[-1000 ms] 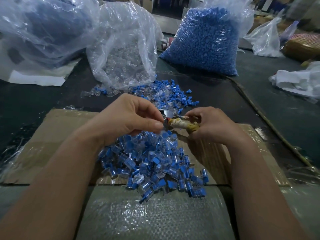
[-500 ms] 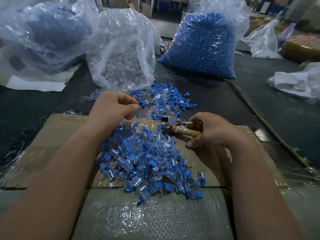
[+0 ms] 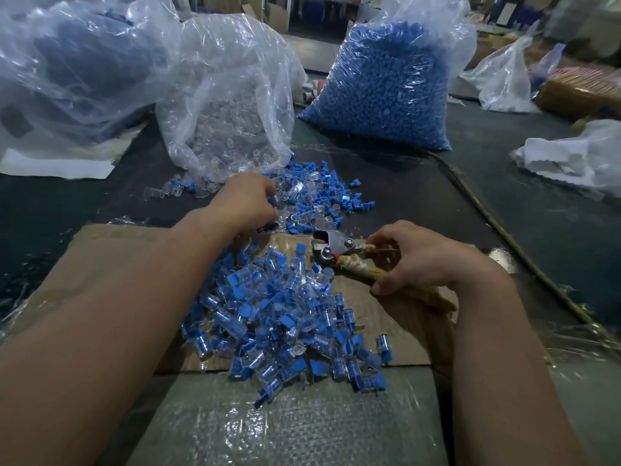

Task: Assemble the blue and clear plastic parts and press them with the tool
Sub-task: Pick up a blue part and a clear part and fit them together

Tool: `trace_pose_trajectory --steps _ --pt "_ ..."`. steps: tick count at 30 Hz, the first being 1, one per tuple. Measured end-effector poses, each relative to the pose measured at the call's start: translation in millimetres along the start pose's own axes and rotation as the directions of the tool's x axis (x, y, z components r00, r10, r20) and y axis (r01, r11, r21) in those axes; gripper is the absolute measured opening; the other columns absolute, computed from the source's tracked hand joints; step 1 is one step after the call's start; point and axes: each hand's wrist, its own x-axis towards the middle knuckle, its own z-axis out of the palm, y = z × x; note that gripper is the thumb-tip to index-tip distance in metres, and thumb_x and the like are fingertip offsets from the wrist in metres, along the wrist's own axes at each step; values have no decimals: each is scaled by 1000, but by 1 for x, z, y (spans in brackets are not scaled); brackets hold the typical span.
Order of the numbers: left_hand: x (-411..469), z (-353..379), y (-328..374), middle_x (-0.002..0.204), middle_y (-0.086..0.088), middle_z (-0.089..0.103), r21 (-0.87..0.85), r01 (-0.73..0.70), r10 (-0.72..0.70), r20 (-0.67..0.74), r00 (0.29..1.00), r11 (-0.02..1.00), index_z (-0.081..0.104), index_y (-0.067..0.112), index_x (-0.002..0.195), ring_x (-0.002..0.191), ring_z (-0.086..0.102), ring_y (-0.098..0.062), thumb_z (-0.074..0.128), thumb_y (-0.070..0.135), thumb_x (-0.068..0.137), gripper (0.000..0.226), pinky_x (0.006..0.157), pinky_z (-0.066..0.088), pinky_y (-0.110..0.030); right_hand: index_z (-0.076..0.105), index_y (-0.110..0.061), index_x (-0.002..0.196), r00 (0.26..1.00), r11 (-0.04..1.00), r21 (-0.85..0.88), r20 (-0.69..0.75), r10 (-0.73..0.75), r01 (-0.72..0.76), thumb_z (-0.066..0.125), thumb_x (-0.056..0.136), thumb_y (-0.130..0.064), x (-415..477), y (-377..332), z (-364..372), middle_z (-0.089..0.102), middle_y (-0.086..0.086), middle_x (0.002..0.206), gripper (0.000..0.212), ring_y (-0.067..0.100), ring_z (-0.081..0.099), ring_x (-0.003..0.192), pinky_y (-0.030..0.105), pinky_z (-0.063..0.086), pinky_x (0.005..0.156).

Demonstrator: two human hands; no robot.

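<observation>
While both arms reach over the bench, the scene reads so:

Left hand: fingers curled down into the loose parts on the dark table; whether it has pinched a piece I cannot tell, as the fingertips are hidden.

Right hand: closed around the wrapped handles of the pressing tool, its metal head pointing left, over the cardboard.

Loose parts: small blue plugs and clear shells mixed, just before the clear bag.

Assembled pile: clear shells with blue inserts, heaped on the cardboard between the forearms.

Blue bag: full of blue pieces, farther back.
</observation>
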Motion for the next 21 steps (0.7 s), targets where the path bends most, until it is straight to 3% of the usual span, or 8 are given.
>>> trace_pose_trajectory --steps 5,8,10,13,17,21 --pt "4 6 -3 97 -14 67 37 -8 9 -21 1000 999 67 4 90 82 55 -22 64 16 85 14 75 44 -32 48 -29 121 1000 1000 -21 3 5 -5 83 60 -28 -2 3 -2 39 -15 99 70 9 42 95 23 35 68" --pt "3 4 -4 97 -7 64 -24 -35 34 -67 997 999 66 7 96 83 52 -18 66 14 84 14 76 41 -29 48 -28 121 1000 1000 -29 2 10 -10 83 61 -27 -3 3 -3 40 -12 102 69 11 42 97 24 37 72" --pt "1 2 -1 98 -4 60 -76 -98 91 -86 992 992 62 11 110 83 50 -14 68 15 83 29 76 38 -26 48 -27 121 1000 999 -39 -2 12 -12 83 62 -27 -3 2 -3 41 -10 105 69 12 43 98 27 37 77" --pt "-2 4 7 106 -9 65 -42 -202 202 -23 979 978 61 16 119 82 53 -14 67 16 84 36 77 39 -24 48 -27 121 1000 999 -38 2 14 -14 83 63 -26 -4 0 -2 41 -10 103 67 12 43 98 27 37 76" --pt "3 11 11 107 -6 69 38 -211 212 -2 977 977 69 13 108 94 62 -18 61 10 87 22 80 42 -25 47 -26 123 1000 998 -62 8 11 -10 82 64 -27 -4 -1 -3 40 -8 106 69 12 42 98 26 36 77" --pt "6 13 13 98 -7 70 62 -169 169 -5 986 984 71 9 93 86 61 -20 63 7 84 12 77 47 -29 45 -26 126 1000 997 -72 19 14 -13 81 65 -27 -5 -3 -2 39 -9 106 71 10 40 97 19 35 65"
